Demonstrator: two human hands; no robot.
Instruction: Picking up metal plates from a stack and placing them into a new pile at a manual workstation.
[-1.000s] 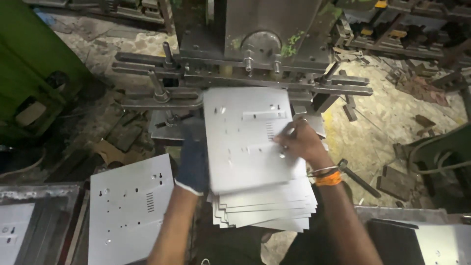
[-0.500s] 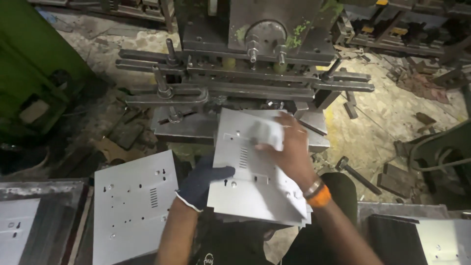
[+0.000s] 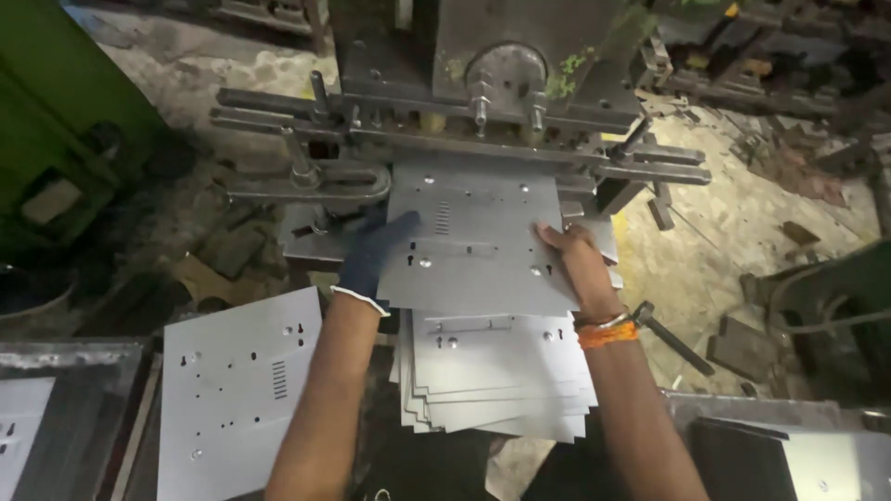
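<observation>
the left hand, in a dark blue glove with a pale cuff, grips the left edge of a punched grey sheet-metal panel, fingers curled over the top face. the right hand, bare, with an orange band and a metal bangle at the wrist, clasps the panel's right edge, fingers spread on the rim. the panel lies flat, its far end reaching under the head of the grey press machine, on the press bed, with a slot row and small round holes showing on its face. just below it, toward the person, sits a fanned stack of similar panels, partly covered by the held panel's near edge. to the left, apart from the stack, another punched panel lies flat on a low surface. green machinery stands at the far left, and metal scraps litter the floor at the right.
</observation>
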